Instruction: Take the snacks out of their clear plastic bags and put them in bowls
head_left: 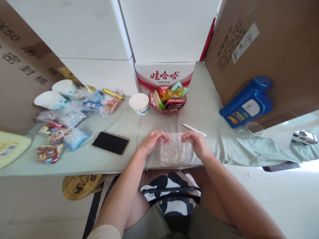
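Observation:
A clear plastic bag [175, 153] lies at the table's front edge, in front of my body. My left hand [155, 139] pinches its upper left corner. At the upper right corner, my right hand [194, 141] has its fingers closed on the same bag. The bag looks flat and wrinkled; I cannot make out anything inside it. Just beyond my right hand lies a white pen-like tool [193, 128] with a thin tip. Behind the bag stands a red basket [167, 112] filled with snack packets [171, 94], with a white paper cup [139, 103] to its left.
A black phone [111, 142] lies left of my left hand. Farther left are several wrapped snacks [74, 137] and two tipped paper cups [51, 100]. At right, a blue bottle [249, 103] leans against a large cardboard box [249, 49], near a clear cup [251, 129].

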`<state>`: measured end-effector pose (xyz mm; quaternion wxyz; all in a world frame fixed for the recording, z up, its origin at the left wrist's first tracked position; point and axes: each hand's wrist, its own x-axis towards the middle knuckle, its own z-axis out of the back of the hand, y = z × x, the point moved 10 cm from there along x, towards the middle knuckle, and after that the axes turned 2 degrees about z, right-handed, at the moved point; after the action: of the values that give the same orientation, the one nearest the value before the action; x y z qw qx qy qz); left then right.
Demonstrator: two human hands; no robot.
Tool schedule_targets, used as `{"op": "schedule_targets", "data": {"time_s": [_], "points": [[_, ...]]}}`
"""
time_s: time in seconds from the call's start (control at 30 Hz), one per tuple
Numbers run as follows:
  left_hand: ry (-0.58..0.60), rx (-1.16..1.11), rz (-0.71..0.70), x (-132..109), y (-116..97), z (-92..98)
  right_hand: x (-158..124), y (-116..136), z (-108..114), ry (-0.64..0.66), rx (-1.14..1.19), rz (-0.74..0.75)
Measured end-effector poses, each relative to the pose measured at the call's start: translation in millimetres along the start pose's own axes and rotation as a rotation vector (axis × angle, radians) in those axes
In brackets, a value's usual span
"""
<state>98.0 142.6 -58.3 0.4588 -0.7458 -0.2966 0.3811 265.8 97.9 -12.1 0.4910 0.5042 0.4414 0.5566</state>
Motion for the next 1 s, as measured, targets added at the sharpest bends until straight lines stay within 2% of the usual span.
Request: {"op": "schedule_targets", "data": {"time_s": [0.07,0.13,0.2,0.27,0.37,0.43,0.5,0.6,0.67,0.83,0.93,1.0], "points": [[-0.057,0.138,-0.045,3.7,-2.5,1.0,0.6,-7.3,3.2,-0.048,0.006,-0.046],[-0.09,0.19,-0.091,6.8,-5.7,0.3,-0.1,-21.8,2.6,-0.084,0.069,-0.176],[-0.128,0.117,-0.146,9.0,-10.4,3.3,-1.7,-36.0,-3.2,-0.076,0.136,-0.313],[-0.18,-0.024,-0.192,10.0,-14.3,10.7,-1.1,-42.1,-7.0,-0.063,0.17,-0.368],[-0.157,-0.177,-0.113,13.9,-5.1,9.6,4.0,-38.0,1.7,-0.145,0.192,-0.303],[-0.105,-0.148,-0.008,15.7,6.1,0.6,6.8,-31.3,8.1,-0.192,0.21,-0.231],[-0.105,-0.083,0.035,15.1,11.8,-3.9,9.0,-26.7,5.1,-0.149,0.236,-0.197],[-0.167,-0.048,0.028,12.4,11.3,-2.0,7.9,-30.5,-10.4,0.008,0.201,-0.26],[-0.186,0.003,0.053,10.8,11.9,0.0,5.6,-35.6,-14.5,0.05,0.13,-0.306],[-0.207,0.112,0.071,7.7,9.6,7.6,6.0,-32.8,-7.6,-0.01,0.068,-0.268],[-0.208,0.067,0.051,6.4,6.7,9.0,6.6,-25.1,0.7,-0.072,0.1,-0.22],[-0.202,0.003,0.029,5.9,3.6,8.5,6.1,-23.6,-1.0,-0.046,0.111,-0.223]]}}
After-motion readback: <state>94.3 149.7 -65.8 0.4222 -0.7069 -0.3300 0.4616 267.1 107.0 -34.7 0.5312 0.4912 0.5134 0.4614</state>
